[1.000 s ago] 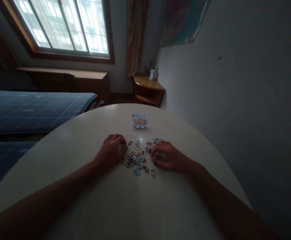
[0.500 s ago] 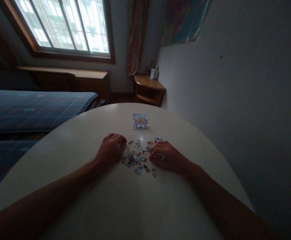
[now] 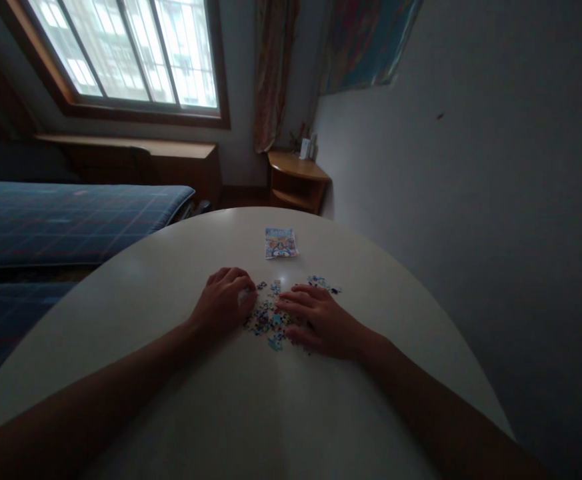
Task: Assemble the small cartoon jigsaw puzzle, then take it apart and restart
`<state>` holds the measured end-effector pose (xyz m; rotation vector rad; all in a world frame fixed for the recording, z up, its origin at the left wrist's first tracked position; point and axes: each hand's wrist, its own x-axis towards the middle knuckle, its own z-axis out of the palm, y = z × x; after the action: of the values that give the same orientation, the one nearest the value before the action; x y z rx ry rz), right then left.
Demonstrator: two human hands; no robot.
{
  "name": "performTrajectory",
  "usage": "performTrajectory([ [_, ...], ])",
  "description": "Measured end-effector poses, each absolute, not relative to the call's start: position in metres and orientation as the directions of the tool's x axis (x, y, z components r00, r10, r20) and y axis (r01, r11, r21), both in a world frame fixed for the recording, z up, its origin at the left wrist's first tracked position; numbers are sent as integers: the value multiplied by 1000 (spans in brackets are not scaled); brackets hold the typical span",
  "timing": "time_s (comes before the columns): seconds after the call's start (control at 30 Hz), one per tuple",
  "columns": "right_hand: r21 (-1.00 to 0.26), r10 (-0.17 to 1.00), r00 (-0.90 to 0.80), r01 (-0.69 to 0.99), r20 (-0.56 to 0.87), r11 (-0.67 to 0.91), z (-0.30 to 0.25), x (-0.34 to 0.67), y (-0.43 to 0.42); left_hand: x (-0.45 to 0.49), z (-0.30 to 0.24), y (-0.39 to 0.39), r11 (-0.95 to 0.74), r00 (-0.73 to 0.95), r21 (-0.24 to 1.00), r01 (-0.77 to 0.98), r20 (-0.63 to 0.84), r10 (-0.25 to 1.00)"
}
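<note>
Small jigsaw puzzle pieces [image 3: 263,321] lie in a loose pile on the white round table [image 3: 221,413]. At the pile's left edge rests my left hand [image 3: 224,298], its fingers curled in and thumb near them; what they hold, if anything, is hidden. My right hand [image 3: 321,320] is open, fingers stretched out over the right part of the pile and covering several pieces. Beyond its knuckles lies a small group of bluish pieces [image 3: 319,281]. A colourful printed picture packet [image 3: 281,243] lies flat farther back.
A bed with a blue plaid mattress [image 3: 71,220] stands to the left of the table. Behind are a low wooden desk [image 3: 181,148], a corner shelf [image 3: 298,165] and a window [image 3: 135,53]. A white wall [image 3: 445,200] runs along the right.
My right hand has moved left over the pile, and its curled fingers have stretched out. More bluish pieces show behind it. My left hand has barely shifted, its fingertips slightly nearer the pile.
</note>
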<state>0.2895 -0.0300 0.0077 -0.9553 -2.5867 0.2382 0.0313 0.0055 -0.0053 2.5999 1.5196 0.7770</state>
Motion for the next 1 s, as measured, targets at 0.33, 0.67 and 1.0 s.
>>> performTrajectory([
  [0.33,-292,677,-648,611,350,736,13,291,-29,31,-6,5,-522,396,299,799,391,831],
  [0.67,-339,776,-504,705,379,623,4,286,-25,31,-4,5,-557,430,257,790,414,802],
  [1.0,-430,782,-503,654,368,623,7,284,-27,31,-3,5,-563,437,265,783,410,800],
])
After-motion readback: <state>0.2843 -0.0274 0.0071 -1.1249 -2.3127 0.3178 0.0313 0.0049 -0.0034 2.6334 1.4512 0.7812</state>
